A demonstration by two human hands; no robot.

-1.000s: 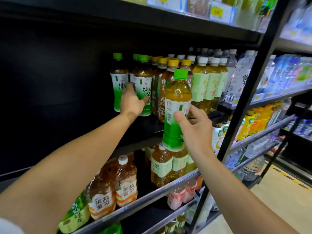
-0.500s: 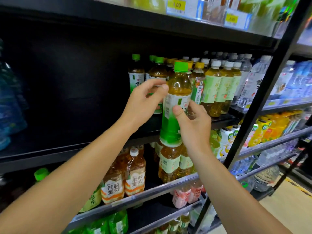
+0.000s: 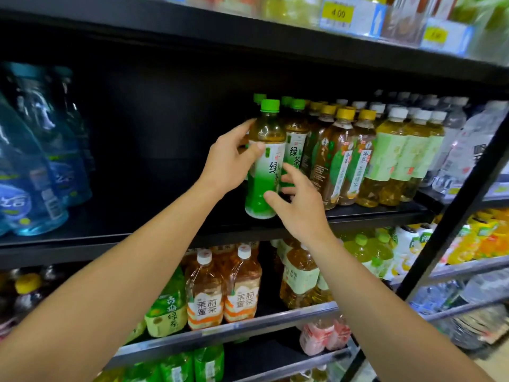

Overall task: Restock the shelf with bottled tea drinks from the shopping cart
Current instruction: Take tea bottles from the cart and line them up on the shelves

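place: shop, drinks aisle | black metal tiered shelving (image 3: 358, 216) | rows of amber tea bottles with yellow caps (image 3: 344, 158) | blue-tinted plastic water bottles (image 3: 33, 172) | yellow price tag reading 4.00 on shelf edge (image 3: 338, 14)

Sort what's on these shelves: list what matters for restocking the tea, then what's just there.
In play: green-cap tea bottle, left hand gripping it, right hand open beside it, middle shelf.
Just there: blue water bottles, yellow-cap teas, price tag.
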